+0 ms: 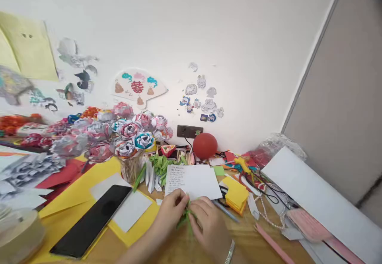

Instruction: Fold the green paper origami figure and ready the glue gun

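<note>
My left hand (172,209) and my right hand (209,224) meet low in the middle of the view, over the wooden table. Between their pinched fingers is a green paper piece (187,215), narrow and folded, with ends sticking out below. Its exact shape is partly hidden by my fingers. Just beyond the fingertips lies a white sheet (199,180) with handwritten lines on its left part. Behind that sheet's left edge sits a heap of green folded paper (161,166), beside upright white paper strips (151,180).
A black phone-like slab (92,220) rests on yellow paper (70,200) at left, near a tape roll (22,232). Paper flowers (128,130) crowd the back left. Yellow sticky notes (235,194), a red balloon (205,145) and a long white box (325,200) stand farther right.
</note>
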### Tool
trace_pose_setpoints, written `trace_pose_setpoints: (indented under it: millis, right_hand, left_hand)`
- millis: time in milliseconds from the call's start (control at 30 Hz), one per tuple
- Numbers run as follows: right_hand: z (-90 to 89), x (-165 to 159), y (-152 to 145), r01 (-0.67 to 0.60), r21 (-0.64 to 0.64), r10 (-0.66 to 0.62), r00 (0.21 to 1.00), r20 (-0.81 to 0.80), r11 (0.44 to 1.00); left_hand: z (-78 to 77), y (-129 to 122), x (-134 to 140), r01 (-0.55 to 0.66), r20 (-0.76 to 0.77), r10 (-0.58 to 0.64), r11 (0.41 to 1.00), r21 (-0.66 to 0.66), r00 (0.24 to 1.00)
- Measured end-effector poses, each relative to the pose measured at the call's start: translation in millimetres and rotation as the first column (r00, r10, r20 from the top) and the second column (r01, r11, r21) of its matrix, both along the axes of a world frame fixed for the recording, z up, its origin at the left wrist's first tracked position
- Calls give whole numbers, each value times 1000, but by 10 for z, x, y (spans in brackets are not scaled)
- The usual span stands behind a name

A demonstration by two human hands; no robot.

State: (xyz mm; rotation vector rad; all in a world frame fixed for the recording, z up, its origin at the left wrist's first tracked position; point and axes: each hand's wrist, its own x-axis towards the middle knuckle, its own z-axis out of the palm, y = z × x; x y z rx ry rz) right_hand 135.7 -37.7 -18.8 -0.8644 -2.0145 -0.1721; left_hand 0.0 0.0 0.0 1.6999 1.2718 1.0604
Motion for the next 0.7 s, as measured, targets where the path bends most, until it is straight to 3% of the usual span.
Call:
trace_pose_setpoints:
  millis: [700]
  right_hand:
    - [45, -1, -45, 45, -95, -55, 993, -104, 994]
  left_hand:
    - [-11, 10, -38, 50, 34, -50, 999, -5, 998]
